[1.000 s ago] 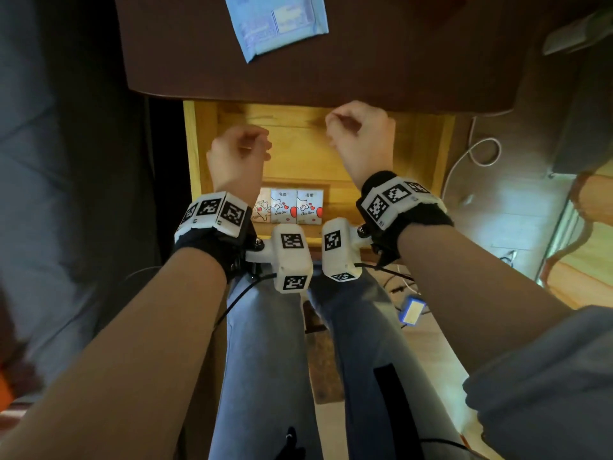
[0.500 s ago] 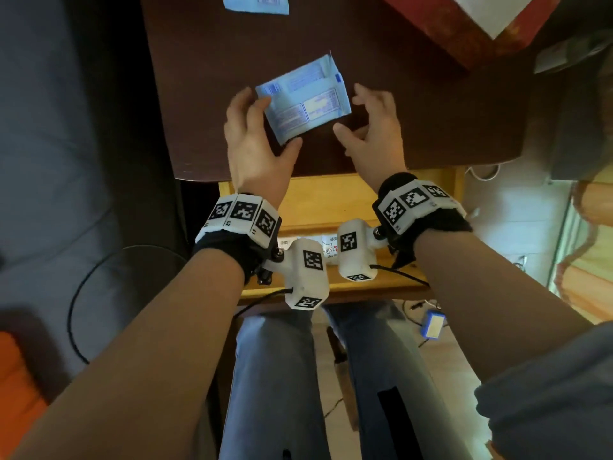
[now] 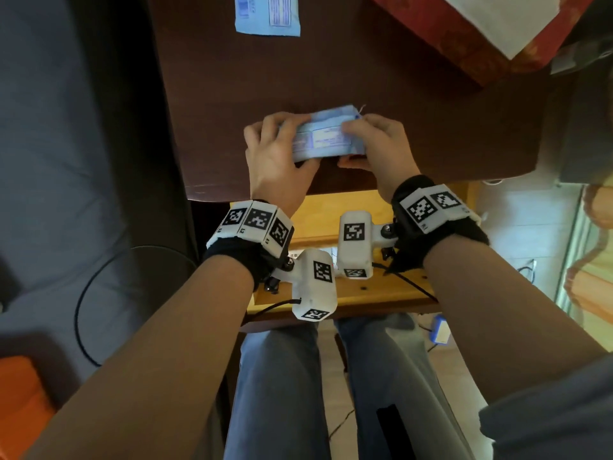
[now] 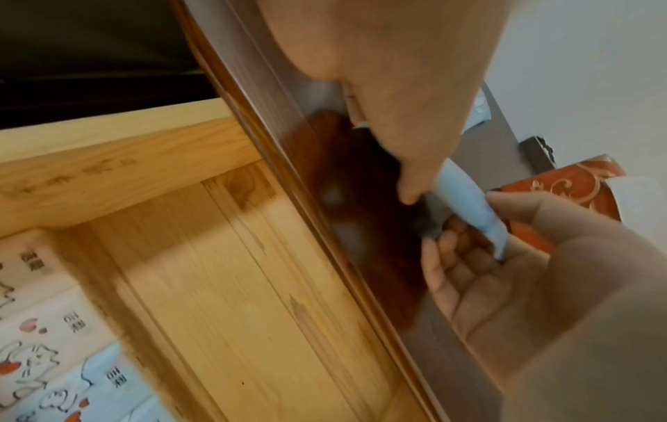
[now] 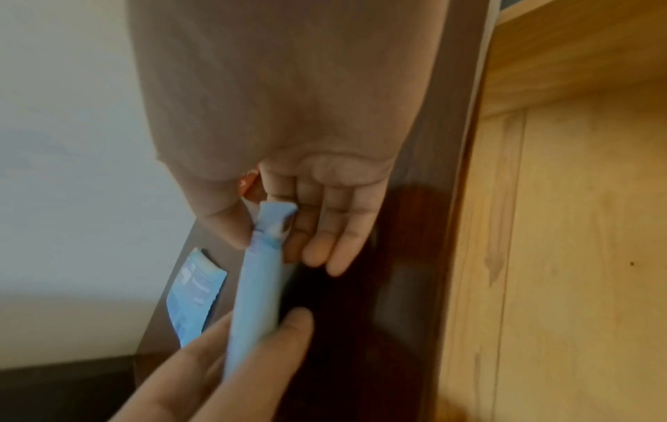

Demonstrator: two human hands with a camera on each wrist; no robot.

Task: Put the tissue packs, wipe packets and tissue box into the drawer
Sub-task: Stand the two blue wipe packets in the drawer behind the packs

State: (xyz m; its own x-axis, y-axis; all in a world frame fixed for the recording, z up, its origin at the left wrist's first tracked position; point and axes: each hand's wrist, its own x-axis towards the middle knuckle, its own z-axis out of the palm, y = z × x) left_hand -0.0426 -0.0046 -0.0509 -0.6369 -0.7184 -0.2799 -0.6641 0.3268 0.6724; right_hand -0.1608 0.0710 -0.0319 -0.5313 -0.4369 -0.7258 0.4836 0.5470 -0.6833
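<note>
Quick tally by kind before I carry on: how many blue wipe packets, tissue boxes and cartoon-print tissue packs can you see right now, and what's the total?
Blue wipe packets: 2, one held in both hands, one on the table top.
Red tissue box: 1, on the table.
Cartoon-print tissue packs: at least 3, in the drawer, partly cut off.
Total: at least 6.

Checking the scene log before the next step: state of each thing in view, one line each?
Left hand: grips the left end of the held wipe packet.
Right hand: pinches its right end.
Held wipe packet: lifted off the table, tilted on edge.
Second wipe packet: lying flat on the table, untouched.
Tissue box: on the table, a tissue sticking out.
Drawer: open.
Tissue packs: already in the drawer.
</note>
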